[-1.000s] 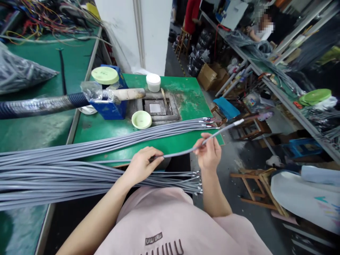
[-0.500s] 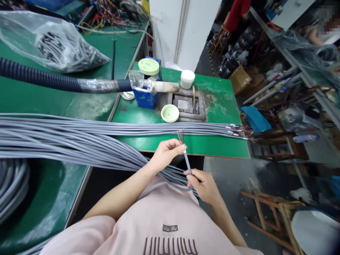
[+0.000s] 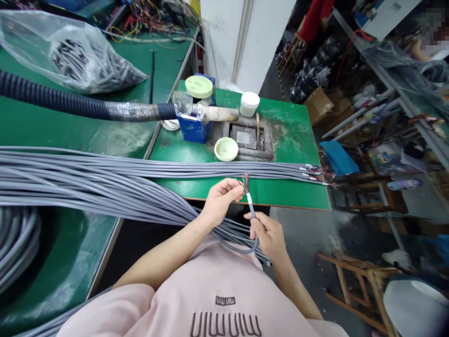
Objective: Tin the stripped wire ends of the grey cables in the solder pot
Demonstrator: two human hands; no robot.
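Observation:
A grey cable (image 3: 253, 213) stands nearly upright in front of me, its lower part bending round toward the left. White wrap (image 3: 249, 199) circles its upper end, and thin red, green and dark wires (image 3: 246, 181) fan out above that. My right hand (image 3: 268, 234) is closed round the cable below the wrap. At the fanned wires, thumb and fingers of my left hand (image 3: 224, 199) pinch together, seemingly on a thin dark wire; the fingertips partly hide it. Behind both hands a row of grey cables (image 3: 224, 169) lies across the green bench, stripped ends at the right.
A blackened square pot (image 3: 243, 136) is set into the bench, with a pale green dish (image 3: 226, 149), a white tub (image 3: 249, 104) and a blue box (image 3: 192, 128) around it. A ribbed hose (image 3: 87, 106) reaches in from the left. A wooden stool (image 3: 351, 285) stands at right.
My left hand has come off the white wrap and sits at the wires, left of them. My right hand has risen slightly with the cable, and the wrap is now exposed.

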